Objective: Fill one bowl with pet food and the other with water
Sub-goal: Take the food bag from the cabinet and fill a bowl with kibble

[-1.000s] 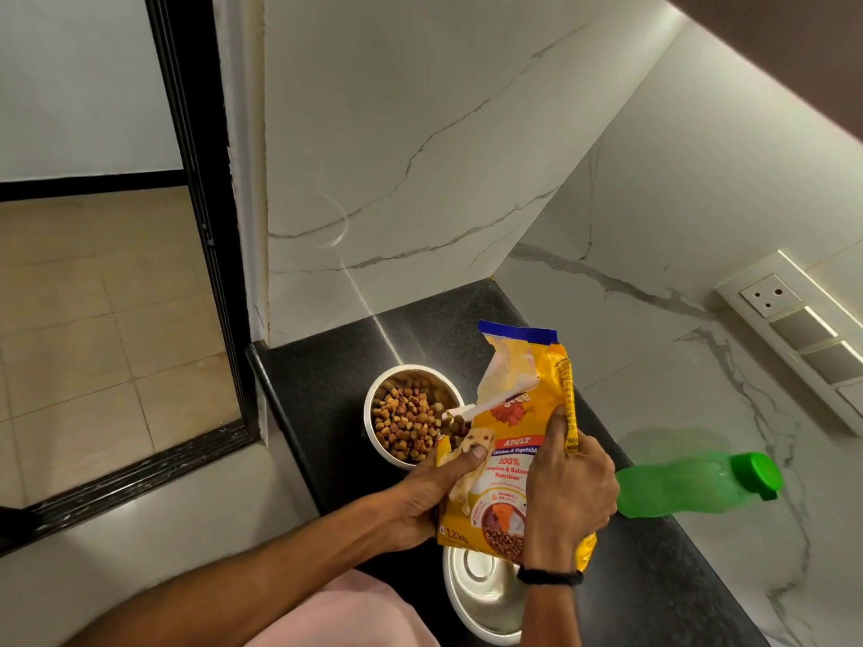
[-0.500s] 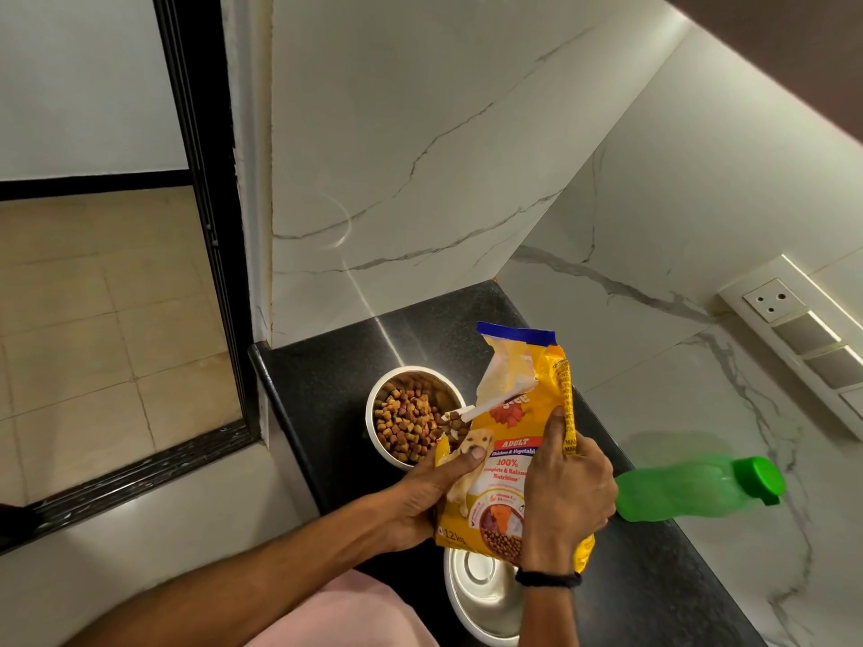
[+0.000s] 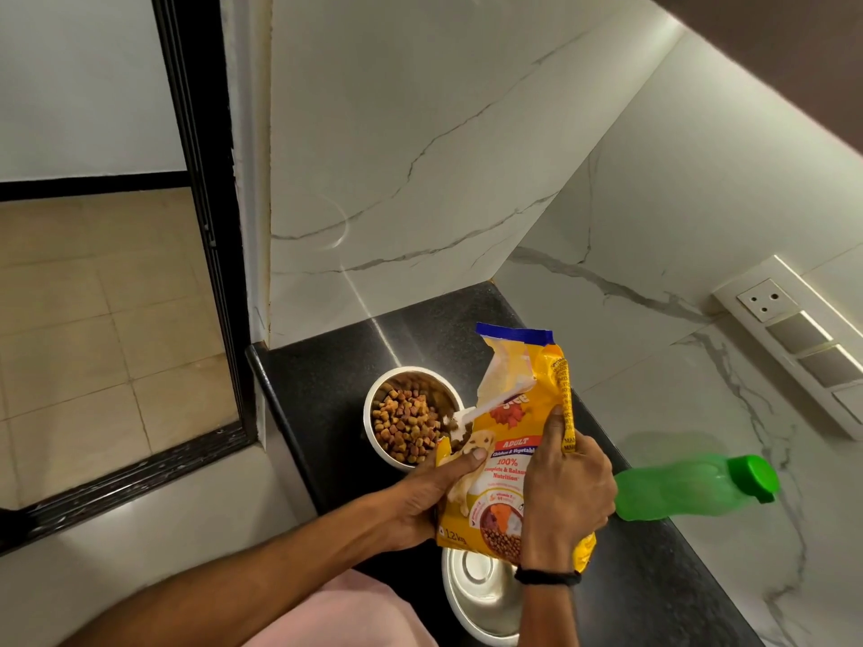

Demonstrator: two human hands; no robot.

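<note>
While left hand (image 3: 432, 495) and right hand (image 3: 565, 488) grip the food bag (image 3: 506, 464) by its sides, its torn mouth leans over the kibble bowl (image 3: 404, 424). Second bowl (image 3: 481, 595) sits on the table (image 3: 317, 394) under the bag; green bottle (image 3: 691, 488) lies nearby.

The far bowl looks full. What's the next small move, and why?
Probably lift the bag away and set it down: the far bowl already holds a heap of kibble, while the near bowl is empty and the bottle lies capped.
</note>
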